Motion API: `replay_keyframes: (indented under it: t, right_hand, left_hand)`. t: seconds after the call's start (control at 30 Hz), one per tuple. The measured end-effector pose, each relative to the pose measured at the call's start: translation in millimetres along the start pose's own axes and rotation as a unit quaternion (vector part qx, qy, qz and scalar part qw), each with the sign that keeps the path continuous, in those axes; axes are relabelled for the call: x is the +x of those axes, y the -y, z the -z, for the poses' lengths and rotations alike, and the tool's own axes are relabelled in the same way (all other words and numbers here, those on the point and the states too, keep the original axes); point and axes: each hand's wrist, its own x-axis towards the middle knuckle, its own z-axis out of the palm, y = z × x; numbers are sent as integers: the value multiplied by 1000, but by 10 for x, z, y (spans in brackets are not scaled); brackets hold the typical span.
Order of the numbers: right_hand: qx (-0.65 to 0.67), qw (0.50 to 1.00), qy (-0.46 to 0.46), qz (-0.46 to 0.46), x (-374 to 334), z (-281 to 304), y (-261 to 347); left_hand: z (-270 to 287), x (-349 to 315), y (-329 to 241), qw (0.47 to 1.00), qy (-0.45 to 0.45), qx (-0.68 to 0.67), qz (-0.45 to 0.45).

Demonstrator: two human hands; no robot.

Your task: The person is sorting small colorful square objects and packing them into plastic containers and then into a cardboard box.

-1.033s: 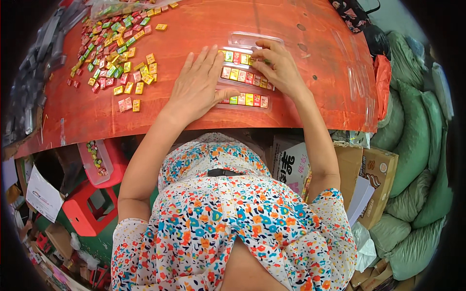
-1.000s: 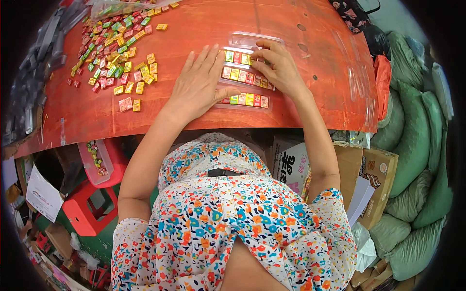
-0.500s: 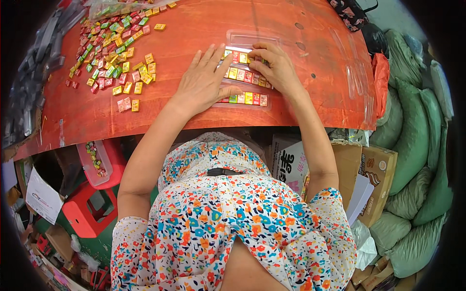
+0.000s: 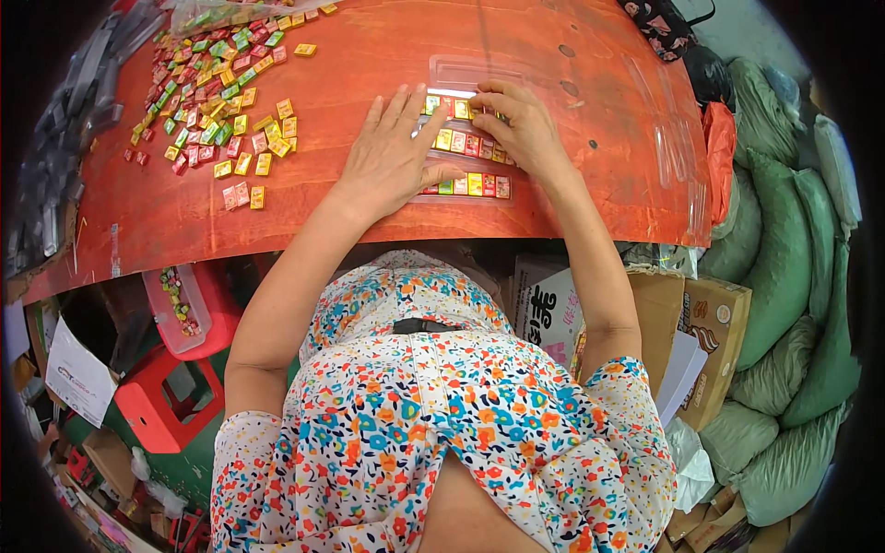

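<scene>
Three rows of small candy-sized boxes in red, yellow, green and pink lie in clear plastic trays on the table: a far row (image 4: 461, 110), a middle row (image 4: 472, 146) and a near row (image 4: 489, 185). My left hand (image 4: 389, 155) lies over their left ends, fingers stretched and thumb apart toward the near row. With curled fingers, my right hand (image 4: 524, 131) bends over the right end of the far row. Its fingertips touch the boxes there, and what they pinch is hidden. Beyond the far row, a clear plastic tray edge (image 4: 479, 63) shows.
A heap of loose small boxes (image 4: 217, 111) spreads over the left of the red-orange table (image 4: 369, 46). Dark plastic strips (image 4: 55, 138) are stacked at the far left. Below stand a red stool (image 4: 171, 405) and a clear tub (image 4: 175, 323). Green sacks (image 4: 774, 258) and cartons (image 4: 719, 341) fill the right.
Both hands stay nearly in place, and the rows look the same. The whole view has shifted very slightly.
</scene>
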Motion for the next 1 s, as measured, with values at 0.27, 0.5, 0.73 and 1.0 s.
replay_keyframes:
  t: [0.27, 0.5, 0.73, 1.0]
  right_hand:
    - [-12, 998, -18, 51, 157, 18, 111]
    - [1, 999, 12, 38, 195, -150, 142]
    - [26, 999, 13, 17, 253, -161, 163]
    - [-37, 998, -16, 42, 188, -164, 245]
  left_hand:
    - [-31, 1, -5, 1000, -6, -3, 22]
    - [5, 22, -40, 999, 9, 26, 19]
    - [1, 33, -73, 999, 5, 35, 32]
    - [14, 32, -70, 998, 20, 31, 42]
